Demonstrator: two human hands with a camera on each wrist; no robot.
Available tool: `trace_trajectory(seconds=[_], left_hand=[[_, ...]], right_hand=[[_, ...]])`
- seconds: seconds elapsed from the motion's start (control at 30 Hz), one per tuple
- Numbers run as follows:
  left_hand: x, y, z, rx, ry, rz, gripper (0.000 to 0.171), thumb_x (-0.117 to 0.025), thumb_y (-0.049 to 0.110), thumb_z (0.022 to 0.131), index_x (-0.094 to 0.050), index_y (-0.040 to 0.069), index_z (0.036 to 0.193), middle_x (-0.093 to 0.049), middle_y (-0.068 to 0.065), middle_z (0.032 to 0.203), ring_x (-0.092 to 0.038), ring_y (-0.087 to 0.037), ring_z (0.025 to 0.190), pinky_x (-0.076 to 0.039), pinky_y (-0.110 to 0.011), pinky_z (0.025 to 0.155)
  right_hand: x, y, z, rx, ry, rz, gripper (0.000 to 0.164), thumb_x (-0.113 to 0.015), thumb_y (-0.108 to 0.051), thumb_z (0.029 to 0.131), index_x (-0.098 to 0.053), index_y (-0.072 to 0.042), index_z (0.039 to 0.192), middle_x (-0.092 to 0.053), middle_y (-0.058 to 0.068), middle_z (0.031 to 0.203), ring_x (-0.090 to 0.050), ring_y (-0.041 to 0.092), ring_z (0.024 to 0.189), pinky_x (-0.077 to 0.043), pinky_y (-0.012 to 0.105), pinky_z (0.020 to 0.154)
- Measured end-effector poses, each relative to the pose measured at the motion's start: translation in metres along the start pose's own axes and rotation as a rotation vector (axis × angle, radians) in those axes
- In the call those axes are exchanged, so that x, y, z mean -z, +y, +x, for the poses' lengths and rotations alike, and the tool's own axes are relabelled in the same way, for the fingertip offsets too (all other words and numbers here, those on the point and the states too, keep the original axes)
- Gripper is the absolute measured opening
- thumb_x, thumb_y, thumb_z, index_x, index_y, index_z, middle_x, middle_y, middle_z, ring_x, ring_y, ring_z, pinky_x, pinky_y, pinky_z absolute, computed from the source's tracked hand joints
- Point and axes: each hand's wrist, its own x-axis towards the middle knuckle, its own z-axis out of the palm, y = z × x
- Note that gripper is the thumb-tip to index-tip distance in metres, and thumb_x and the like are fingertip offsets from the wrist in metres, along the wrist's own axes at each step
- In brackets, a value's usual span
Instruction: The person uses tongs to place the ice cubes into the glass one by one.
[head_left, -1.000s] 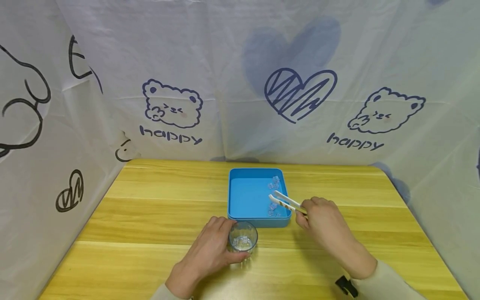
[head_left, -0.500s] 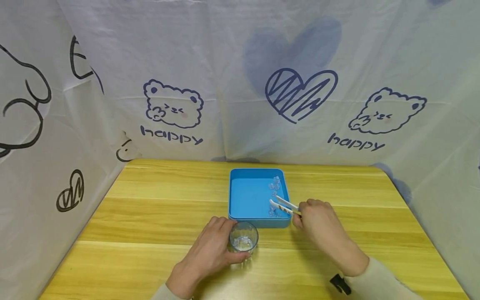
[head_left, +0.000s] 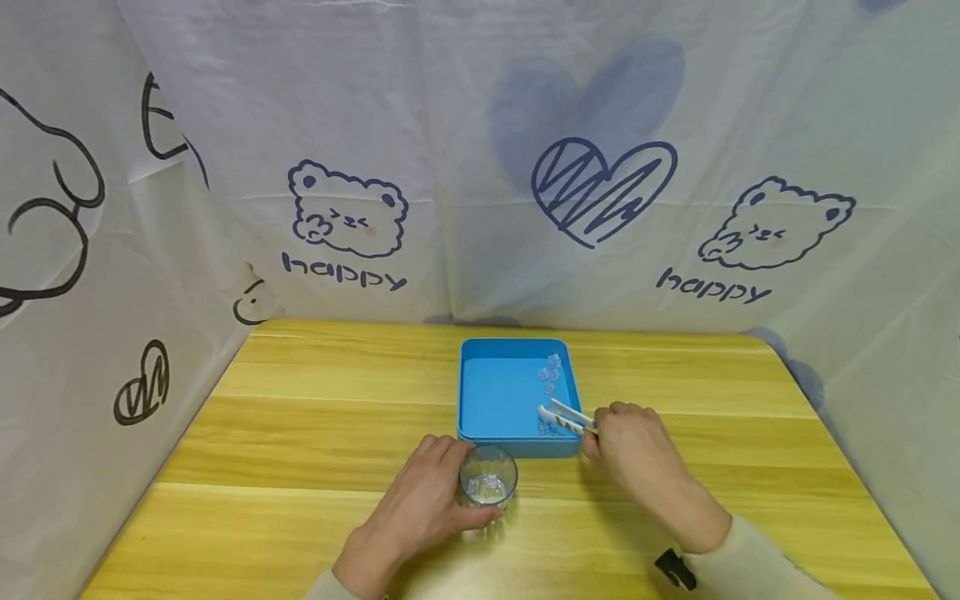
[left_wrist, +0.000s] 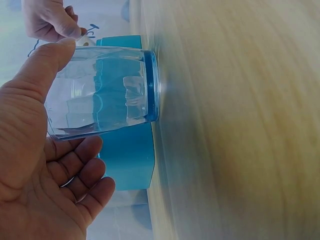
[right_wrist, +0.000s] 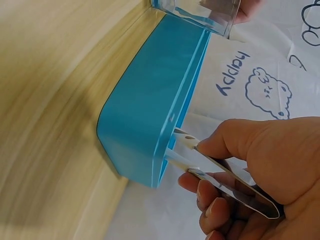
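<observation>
My left hand [head_left: 420,500] curls its thumb and fingers round a clear drinking glass [head_left: 489,475], which stands upright on the table with several clear cubes in its bottom. A pair of tongs [head_left: 570,417] with white tips is pinched between the thumb and fingers of my right hand [head_left: 641,450]. The tongs reach over the right wall of a blue tray [head_left: 498,387], their tips apart near the clear cubes [head_left: 545,427] in its near right corner. More clear cubes [head_left: 553,367] lie along the tray's right side. In the right wrist view the tray wall hides the tong tips.
The tray stands on a wooden table [head_left: 315,417], just behind the glass. A white printed cloth [head_left: 465,167] hangs behind the table and along its sides. Beside the right sleeve shows a small black piece [head_left: 675,569].
My right hand and the tongs have moved slightly left and nearer to me, the tips now lower toward the near right corner of the tray. My left hand stays on the glass.
</observation>
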Motion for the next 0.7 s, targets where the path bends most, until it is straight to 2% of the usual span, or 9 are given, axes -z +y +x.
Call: trace_trajectory(seconds=[0.3, 0.7], left_hand=[[0.000, 0.001, 0.000, -0.004, 0.009, 0.009, 0.083, -0.089, 0.061, 0.076, -0.064, 0.006, 0.133, -0.066, -0.001, 0.117, -0.054, -0.017, 0.107, -0.053, -0.039, 0.099], [0.000, 0.001, 0.000, -0.002, 0.007, 0.006, 0.083, -0.089, 0.060, 0.076, -0.063, 0.006, 0.133, -0.066, -0.001, 0.117, -0.054, -0.017, 0.107, -0.054, -0.039, 0.099]], right_hand=[[-0.007, 0.000, 0.006, 0.018, 0.019, 0.022, 0.034, -0.075, -0.008, 0.086, -0.050, -0.014, 0.064, -0.039, -0.002, 0.060, -0.034, 0.015, 0.056, -0.031, 0.027, 0.052], [-0.019, 0.007, 0.013, -0.017, 0.028, 0.057, 0.030, -0.076, -0.008, 0.088, -0.055, -0.009, 0.066, -0.041, -0.001, 0.060, -0.037, 0.016, 0.057, -0.037, 0.030, 0.056]])
